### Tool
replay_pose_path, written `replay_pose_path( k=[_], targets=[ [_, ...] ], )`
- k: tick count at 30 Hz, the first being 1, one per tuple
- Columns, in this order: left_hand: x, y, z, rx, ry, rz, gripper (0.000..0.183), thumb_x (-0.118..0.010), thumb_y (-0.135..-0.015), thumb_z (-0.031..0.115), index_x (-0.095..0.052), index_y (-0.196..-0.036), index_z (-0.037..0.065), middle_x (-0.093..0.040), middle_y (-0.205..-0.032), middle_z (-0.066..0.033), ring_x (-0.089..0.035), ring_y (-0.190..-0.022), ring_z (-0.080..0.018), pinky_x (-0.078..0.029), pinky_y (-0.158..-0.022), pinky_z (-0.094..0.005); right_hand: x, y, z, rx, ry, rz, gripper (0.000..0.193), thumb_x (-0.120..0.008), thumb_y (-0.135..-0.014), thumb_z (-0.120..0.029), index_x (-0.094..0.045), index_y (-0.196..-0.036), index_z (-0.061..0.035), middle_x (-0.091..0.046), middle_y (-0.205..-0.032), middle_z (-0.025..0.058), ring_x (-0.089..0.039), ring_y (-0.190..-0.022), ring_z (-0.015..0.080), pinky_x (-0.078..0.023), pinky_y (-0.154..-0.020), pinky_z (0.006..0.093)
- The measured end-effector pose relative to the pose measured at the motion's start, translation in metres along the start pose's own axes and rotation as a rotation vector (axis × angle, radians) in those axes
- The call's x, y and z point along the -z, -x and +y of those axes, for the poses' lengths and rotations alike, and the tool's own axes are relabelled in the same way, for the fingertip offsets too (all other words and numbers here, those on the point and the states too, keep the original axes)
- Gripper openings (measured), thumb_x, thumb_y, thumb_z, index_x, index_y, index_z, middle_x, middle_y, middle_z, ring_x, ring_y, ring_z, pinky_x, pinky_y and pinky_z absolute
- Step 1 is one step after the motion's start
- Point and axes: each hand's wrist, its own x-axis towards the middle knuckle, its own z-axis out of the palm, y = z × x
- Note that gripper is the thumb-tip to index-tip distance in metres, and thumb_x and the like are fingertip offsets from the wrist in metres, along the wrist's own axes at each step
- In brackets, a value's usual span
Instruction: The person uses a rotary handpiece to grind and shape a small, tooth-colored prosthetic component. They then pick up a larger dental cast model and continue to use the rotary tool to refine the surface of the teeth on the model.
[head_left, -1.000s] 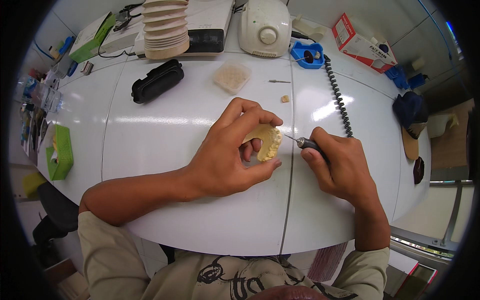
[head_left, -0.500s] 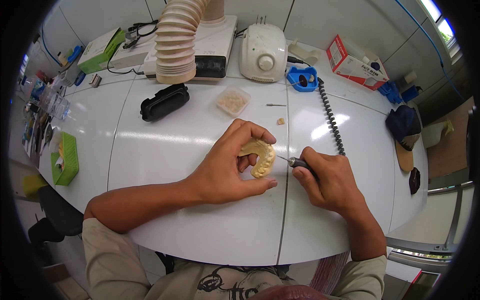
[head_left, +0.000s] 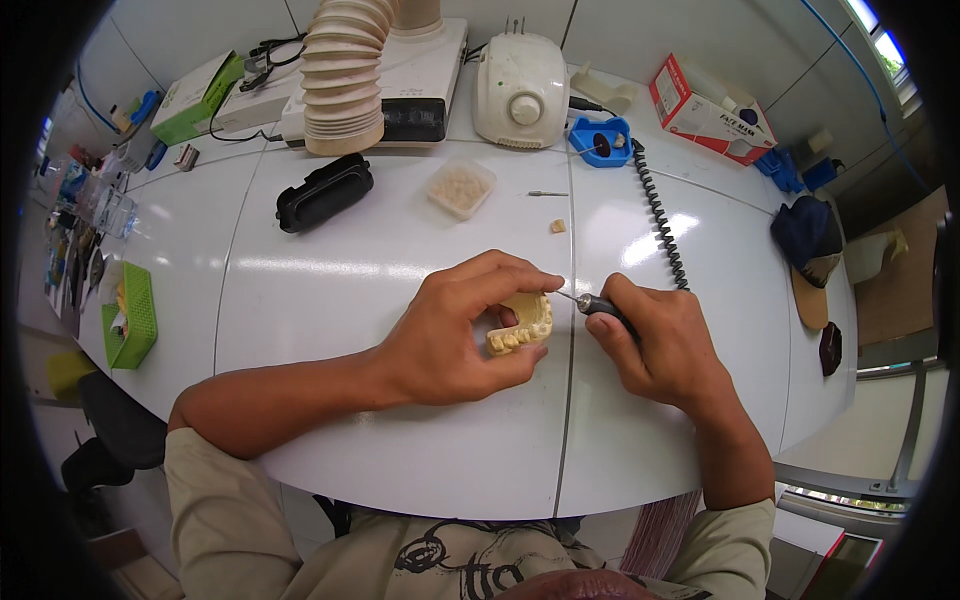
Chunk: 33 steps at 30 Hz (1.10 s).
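Note:
Above the white table, my left hand (head_left: pixel 445 325) grips a cream-coloured dental cast (head_left: pixel 527 328), a horseshoe arch with a row of teeth along its near and right sides. Its thumb lies under the near side, while the index finger reaches over the far side; part of the arch is hidden by the fingers. A dark dental handpiece (head_left: pixel 604 307) is held pen-like in my right hand (head_left: pixel 655 340). Its thin bur points left, close to the cast and my left index fingertip; whether it touches cannot be made out.
Behind my hands lie a black case (head_left: pixel 325 193), a clear tub of pale pieces (head_left: pixel 460 188), a loose bur (head_left: pixel 547 194) and a small cream piece (head_left: pixel 558 227). Farther back are a ribbed hose (head_left: pixel 345 80), a white control unit (head_left: pixel 522 92), a blue tray (head_left: pixel 600 142) and a coiled cord (head_left: pixel 660 220).
The cast has been turned in my left hand, so its teeth now face more toward me. My right hand has shifted slightly up, bringing the bur near the left index fingertip.

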Motion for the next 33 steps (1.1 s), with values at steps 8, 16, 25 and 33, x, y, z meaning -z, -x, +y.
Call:
replay_pose_path(
  k=[8,16,25,33],
  targets=[
    [0.009,-0.004,0.0,-0.188,-0.493,0.084,0.075,-0.1,-0.084,0.018,-0.069,-0.149,0.001,-0.061,-0.14,-0.0184,-0.071,-0.123,-0.0317,-0.064,-0.101,-0.0394,-0.001,0.001,0.004,-0.072,-0.059,0.034,0.032,-0.069,-0.112,-0.036,-0.06,-0.098,-0.008,-0.066,-0.068,0.0139,-0.069,-0.065,0.0393,-0.049,-0.06,0.0474],
    [0.008,-0.001,0.007,-0.221,-0.671,-0.037,0.091,-0.099,-0.079,0.042,-0.065,-0.149,-0.006,-0.058,-0.141,-0.0193,-0.065,-0.127,-0.0355,-0.059,-0.108,-0.0445,0.0,0.0,0.002,-0.045,-0.068,0.063,0.035,-0.067,-0.113,-0.036,-0.059,-0.097,-0.0066,-0.066,-0.07,0.0161,-0.068,-0.066,0.0416,-0.048,-0.061,0.0504],
    [0.007,-0.001,0.007,-0.211,-0.664,-0.052,0.09,-0.097,-0.079,0.044,-0.065,-0.145,-0.008,-0.057,-0.139,-0.0192,-0.062,-0.127,-0.0365,-0.057,-0.109,-0.0446,0.0,0.0,0.003,-0.075,-0.056,0.025,0.037,-0.066,-0.114,-0.04,-0.059,-0.097,-0.0073,-0.066,-0.07,0.016,-0.067,-0.066,0.0427,-0.048,-0.061,0.0515],
    [0.013,-0.007,0.001,-0.048,-0.375,0.06,0.099,-0.11,-0.065,0.043,-0.066,-0.145,0.004,-0.057,-0.138,-0.0149,-0.068,-0.126,-0.0297,-0.064,-0.106,-0.0427,0.0,0.001,0.004,-0.071,-0.059,0.025,0.036,-0.067,-0.113,-0.039,-0.059,-0.097,-0.0076,-0.067,-0.072,0.0152,-0.068,-0.065,0.0415,-0.048,-0.061,0.0509]
  ],
)
